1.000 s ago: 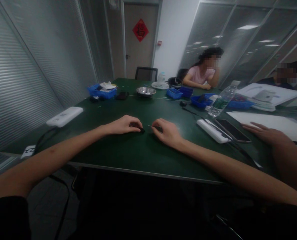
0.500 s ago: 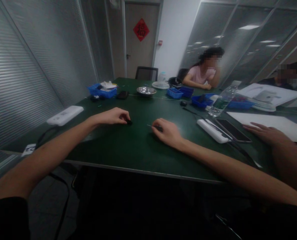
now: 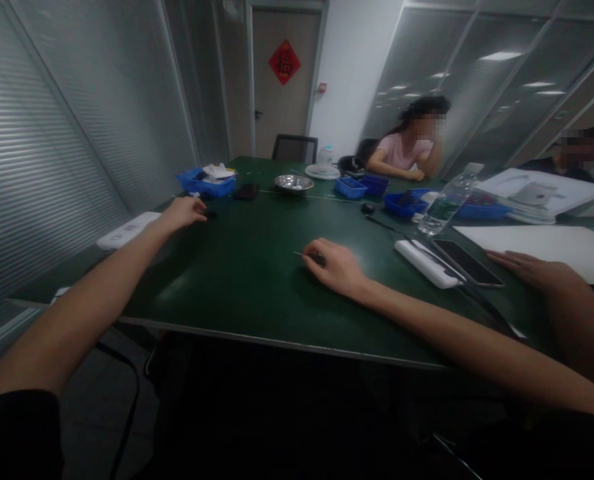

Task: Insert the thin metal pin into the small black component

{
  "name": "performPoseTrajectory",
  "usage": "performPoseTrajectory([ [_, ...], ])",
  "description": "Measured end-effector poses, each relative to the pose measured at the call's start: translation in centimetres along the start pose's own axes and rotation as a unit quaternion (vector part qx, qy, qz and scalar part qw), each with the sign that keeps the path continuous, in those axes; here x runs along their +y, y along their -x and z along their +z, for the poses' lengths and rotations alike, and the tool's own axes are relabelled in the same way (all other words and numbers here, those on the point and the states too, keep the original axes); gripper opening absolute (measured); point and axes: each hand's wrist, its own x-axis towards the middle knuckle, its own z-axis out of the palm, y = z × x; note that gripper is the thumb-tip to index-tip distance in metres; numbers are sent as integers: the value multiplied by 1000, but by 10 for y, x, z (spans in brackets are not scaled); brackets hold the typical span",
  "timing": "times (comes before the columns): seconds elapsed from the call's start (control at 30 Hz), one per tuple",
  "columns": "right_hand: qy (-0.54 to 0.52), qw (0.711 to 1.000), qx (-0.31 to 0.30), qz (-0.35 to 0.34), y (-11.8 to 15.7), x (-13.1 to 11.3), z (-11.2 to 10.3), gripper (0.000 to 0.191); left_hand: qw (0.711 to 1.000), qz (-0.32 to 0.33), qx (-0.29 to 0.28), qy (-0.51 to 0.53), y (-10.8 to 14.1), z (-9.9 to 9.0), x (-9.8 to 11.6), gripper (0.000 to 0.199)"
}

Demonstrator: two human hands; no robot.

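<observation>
My left hand (image 3: 183, 212) is over the table's left side, its fingers pinched on a small black piece (image 3: 210, 215) whose kind I cannot make out. Just beyond that hand is a blue basket (image 3: 221, 186) with white tissue and other small items in it. My right hand (image 3: 334, 263) rests on the green tabletop (image 3: 247, 280) near the middle. Its fingers curl round a slim tool with a dark handle (image 3: 319, 258) and a thin metal shaft (image 3: 298, 253) that points left, like a small screwdriver.
Behind stand a metal bowl (image 3: 294, 183), a black box-like object (image 3: 247, 191) and more blue baskets (image 3: 351, 187). To the right are a water bottle (image 3: 445, 203), a white power bank-like block (image 3: 424, 263), a phone (image 3: 468, 262) and another person's hand (image 3: 531, 268).
My left hand has moved left and away from me towards the blue basket, carrying the small black piece. My right hand has stayed in place with its tool.
</observation>
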Motion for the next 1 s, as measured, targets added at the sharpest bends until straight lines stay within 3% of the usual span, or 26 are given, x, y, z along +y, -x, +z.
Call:
performPoseTrajectory([
  [0.07,-3,1000,-2,0,0,-1,-1,13,998,-41,-12,-37,2,-4,2,33],
  [0.17,-5,1000,-7,4,0,-1,-1,14,990,-98,-77,-58,5,-9,5,38],
  [0.37,-4,1000,-4,-1,0,0,0,13,989,-100,-102,-48,7,-10,10,30],
  [0.73,-2,1000,-4,-2,0,0,0,14,994,-95,-41,18,16,-19,22,13],
  [1.0,-3,1000,-17,1,0,-1,-1,15,997,-59,6,41,19,-19,22,36],
])
